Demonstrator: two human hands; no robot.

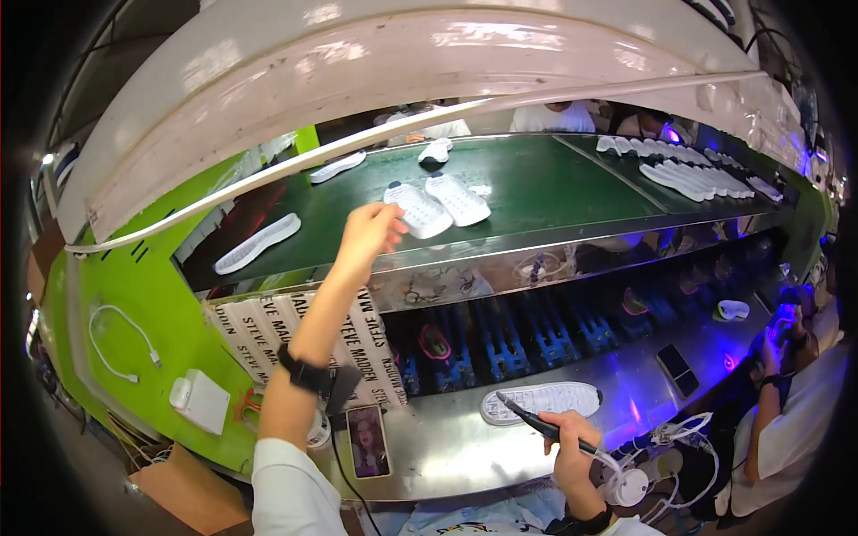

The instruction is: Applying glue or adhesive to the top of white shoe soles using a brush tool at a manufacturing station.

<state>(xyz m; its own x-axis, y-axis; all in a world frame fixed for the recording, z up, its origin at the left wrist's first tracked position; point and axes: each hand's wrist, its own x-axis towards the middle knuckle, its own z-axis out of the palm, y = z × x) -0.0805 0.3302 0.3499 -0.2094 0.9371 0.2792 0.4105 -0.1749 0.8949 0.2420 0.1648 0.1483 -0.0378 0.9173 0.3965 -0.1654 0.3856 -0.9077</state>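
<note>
My left hand (371, 234) reaches over the near edge of the green conveyor belt (536, 179), fingers loosely curled and apart. Its fingertips are beside a white perforated shoe upper (420, 211); whether they touch cannot be made out. A matching white upper (458, 200) lies just right of that one. Down at the metal bench, my right hand (575, 456) grips a black pen-shaped tool (541, 423) with a pale tube at its back. The tool's thin tip is over a white shoe sole (559, 401), which lies flat with its ribbed inside facing up.
White soles (259, 244) sit on the belt's left, with rows of soles (693, 180) at right. A curved cover (429, 54) hangs above. A phone (368, 441) and a black phone (677, 370) lie on the bench. At right, a co-worker's hand (779, 332) works under blue light.
</note>
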